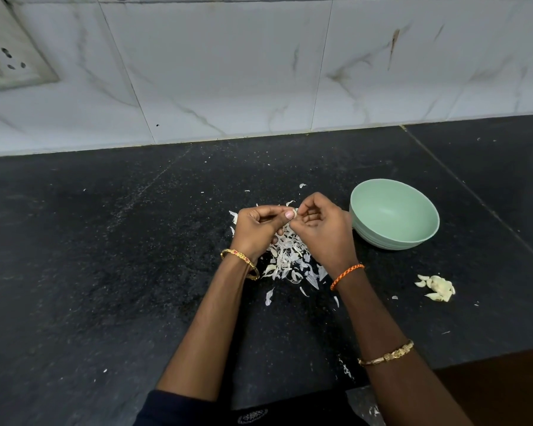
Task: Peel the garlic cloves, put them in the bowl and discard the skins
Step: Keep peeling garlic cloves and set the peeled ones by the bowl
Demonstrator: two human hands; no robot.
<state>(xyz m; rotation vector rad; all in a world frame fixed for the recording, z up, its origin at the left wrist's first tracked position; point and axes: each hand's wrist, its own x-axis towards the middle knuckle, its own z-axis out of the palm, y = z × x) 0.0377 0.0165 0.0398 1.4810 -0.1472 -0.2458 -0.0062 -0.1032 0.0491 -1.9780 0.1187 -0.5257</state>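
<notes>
Head view looks straight down on both hands meeting over the dark counter point(105, 241), and it's fingertip work: the left hand point(254, 230) curls its thumb and fingers onto a small garlic clove point(294, 213), while the right hand point(322, 229) pinches the same clove from the other side, fingers bent in tight, so the two hands are joined at that one pale sliver between them. How much skin is on the clove I cannot tell, it's mostly hidden by the fingertips. Directly beneath the hands lies a heap of papery white garlic skins point(286, 256), spilling back toward the wrists, with stray flakes scattered past them on the stone. A gold bangle point(240, 263) sits on the left wrist; an orange thread band point(346, 275) circles the right wrist, and farther up that forearm a second gold bracelet point(386, 355). Just beside the right hand, on its outer side, stands the pale green bowl point(425, 219), its near rim almost at the knuckles, its visible inside showing only green. Back from it, out past the right wrist, a small pile of garlic cloves point(437, 288) rests on the counter, well apart from the skins. Beyond the fingertips rises the marble-tiled wall point(259, 72), with a switch socket point(10, 59) away off the left hand's side.
</notes>
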